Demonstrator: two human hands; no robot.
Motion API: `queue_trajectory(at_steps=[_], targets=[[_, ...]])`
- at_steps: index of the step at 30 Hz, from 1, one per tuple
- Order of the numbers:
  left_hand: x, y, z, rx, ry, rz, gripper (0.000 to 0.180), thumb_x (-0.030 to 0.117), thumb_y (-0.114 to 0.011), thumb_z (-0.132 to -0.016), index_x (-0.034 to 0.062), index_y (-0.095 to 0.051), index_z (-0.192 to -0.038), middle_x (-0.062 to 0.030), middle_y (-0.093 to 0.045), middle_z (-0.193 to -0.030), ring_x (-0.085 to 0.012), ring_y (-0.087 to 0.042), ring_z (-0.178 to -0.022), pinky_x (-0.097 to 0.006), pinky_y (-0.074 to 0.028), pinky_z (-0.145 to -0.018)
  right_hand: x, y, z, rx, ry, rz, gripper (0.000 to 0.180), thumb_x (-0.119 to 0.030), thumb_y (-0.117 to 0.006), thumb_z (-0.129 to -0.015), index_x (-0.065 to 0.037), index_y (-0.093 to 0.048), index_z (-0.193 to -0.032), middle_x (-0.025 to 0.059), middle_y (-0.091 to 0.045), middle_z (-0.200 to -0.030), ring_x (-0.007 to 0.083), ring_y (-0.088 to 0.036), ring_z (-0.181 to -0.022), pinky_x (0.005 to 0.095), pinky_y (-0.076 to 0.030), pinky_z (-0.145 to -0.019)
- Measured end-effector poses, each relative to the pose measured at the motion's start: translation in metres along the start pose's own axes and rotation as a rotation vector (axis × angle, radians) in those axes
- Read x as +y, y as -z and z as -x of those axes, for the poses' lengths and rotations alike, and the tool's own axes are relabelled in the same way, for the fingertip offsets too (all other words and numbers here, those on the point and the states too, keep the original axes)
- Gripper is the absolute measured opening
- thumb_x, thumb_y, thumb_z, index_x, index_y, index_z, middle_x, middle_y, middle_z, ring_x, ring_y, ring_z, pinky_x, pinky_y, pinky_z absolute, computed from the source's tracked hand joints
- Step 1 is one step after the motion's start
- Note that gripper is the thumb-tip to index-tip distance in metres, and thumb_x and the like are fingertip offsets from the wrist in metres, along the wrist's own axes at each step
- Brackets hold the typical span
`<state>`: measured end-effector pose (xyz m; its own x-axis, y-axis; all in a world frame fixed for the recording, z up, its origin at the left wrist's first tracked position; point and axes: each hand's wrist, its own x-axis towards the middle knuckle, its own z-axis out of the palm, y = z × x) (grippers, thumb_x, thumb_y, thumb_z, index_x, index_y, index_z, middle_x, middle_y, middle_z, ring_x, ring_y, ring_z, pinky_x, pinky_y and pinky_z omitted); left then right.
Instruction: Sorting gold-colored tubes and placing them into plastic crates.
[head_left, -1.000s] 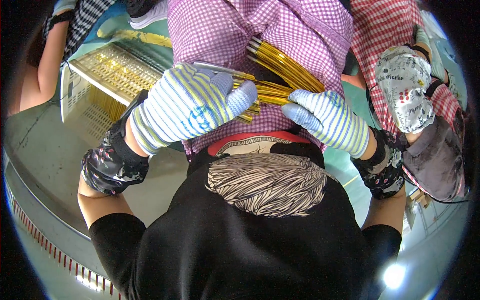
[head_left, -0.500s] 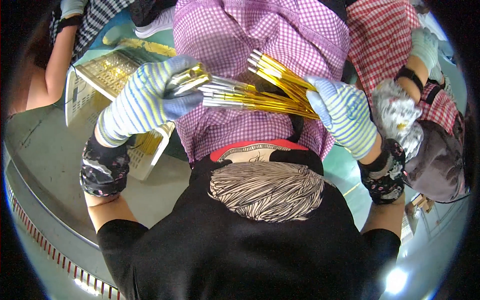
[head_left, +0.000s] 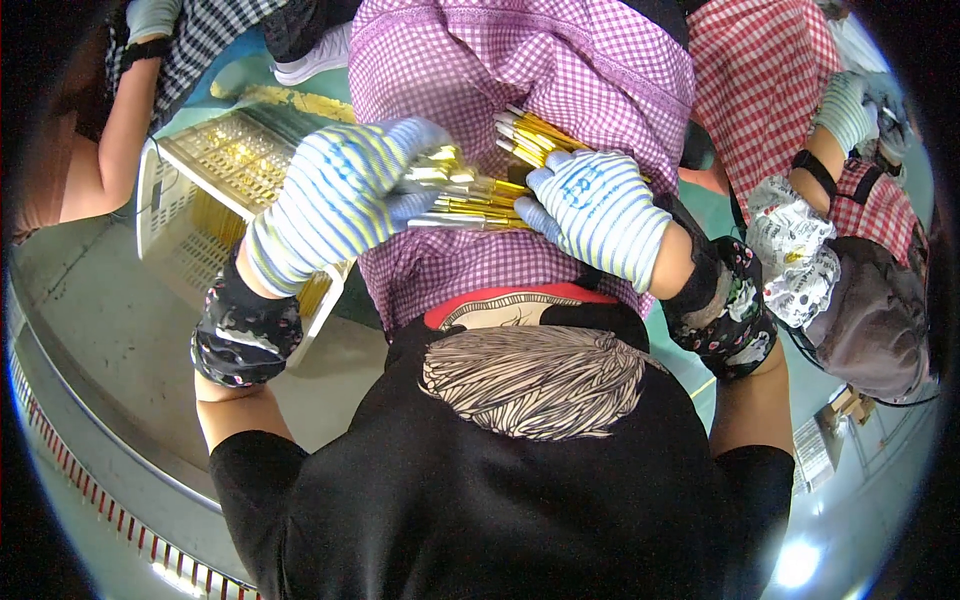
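Both my hands wear striped knit gloves. My left hand (head_left: 335, 200) grips the silver-tipped ends of a bundle of thin yellow sticks (head_left: 470, 195) at chest height. My right hand (head_left: 600, 215) closes over the other part of the same bundle, with more yellow stick ends (head_left: 530, 130) fanning out above it. The two hands sit close together over a pink checked apron (head_left: 520, 70). Dark patterned sleeve covers wrap both my forearms.
A white slotted crate (head_left: 165, 205) with more yellow sticks stands on the grey table (head_left: 90, 330) at the left. A person's bare arm (head_left: 110, 140) reaches in at upper left. Another person in a red checked apron (head_left: 760, 90) works at the right.
My hands have drawn closer together and the fanned sticks are gathered into a tighter bundle. The view has also shifted, so the crate shows more fully at the left.
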<state>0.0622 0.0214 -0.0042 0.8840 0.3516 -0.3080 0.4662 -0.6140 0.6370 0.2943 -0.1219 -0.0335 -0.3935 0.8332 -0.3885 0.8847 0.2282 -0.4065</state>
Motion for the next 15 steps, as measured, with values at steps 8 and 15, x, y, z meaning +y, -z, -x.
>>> queue_trajectory(at_steps=[8,15], targets=[[0.007,-0.021,-0.005,0.261,-0.350,-0.402,0.022,0.021,-0.066,-0.077,0.0099,-0.061,-0.095,-0.0077,-0.061,-0.077,-0.0248,-0.063,-0.067,-0.038,-0.048,-0.054,-0.013,0.017,0.007,0.133,0.020,-0.177,0.026,-0.026,-0.060,-0.092,-0.001,-0.063,-0.098,0.0179,-0.066,-0.086,0.0345,-0.065,-0.075,0.0423,-0.053,-0.065],[0.020,-0.007,-0.004,0.377,-0.431,-0.650,0.033,0.021,-0.064,-0.071,0.0172,-0.066,-0.104,-0.0016,-0.069,-0.099,-0.0228,-0.068,-0.102,-0.040,-0.054,-0.089,-0.004,0.010,0.028,0.158,0.219,-0.328,0.037,-0.009,-0.057,-0.091,0.000,-0.059,-0.126,0.0226,-0.062,-0.119,0.0352,-0.066,-0.095,0.0411,-0.057,-0.080]])
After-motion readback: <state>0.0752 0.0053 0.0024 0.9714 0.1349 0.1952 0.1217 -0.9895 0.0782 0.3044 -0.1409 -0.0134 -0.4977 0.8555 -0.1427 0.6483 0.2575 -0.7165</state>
